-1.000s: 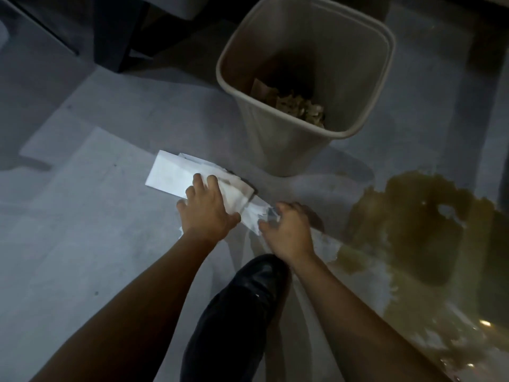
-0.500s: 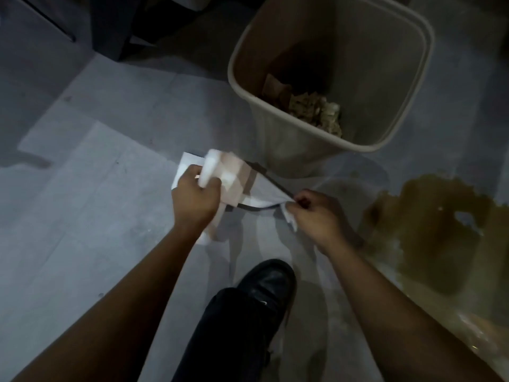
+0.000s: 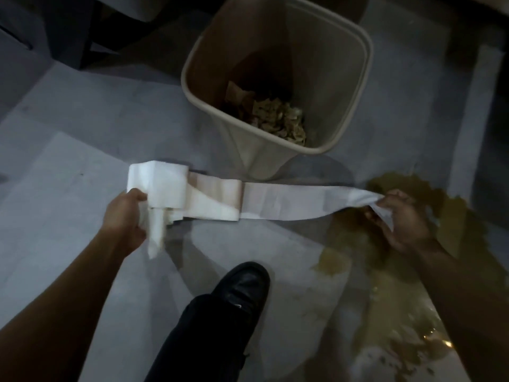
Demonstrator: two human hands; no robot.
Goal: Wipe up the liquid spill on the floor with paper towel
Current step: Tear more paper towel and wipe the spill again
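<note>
A long strip of white paper towel (image 3: 275, 201) stretches above the grey floor between my hands, with a brownish damp patch near its folded left part. My left hand (image 3: 125, 216) grips the folded bundle at the left end. My right hand (image 3: 399, 216) pinches the other end, held over the edge of the spill. The yellowish-brown liquid spill (image 3: 413, 285) spreads over the floor on the right, from beside the bin down to the lower right.
A beige waste bin (image 3: 358, 78) with crumpled used paper inside stands just beyond the towel. My black shoe (image 3: 242, 288) and dark trouser leg are planted below the strip. Dark furniture legs (image 3: 85, 31) stand at the upper left.
The towel left the floor and both hands pulled apart, unfolding it into a long strip. My right hand has moved right to above the spill's edge.
</note>
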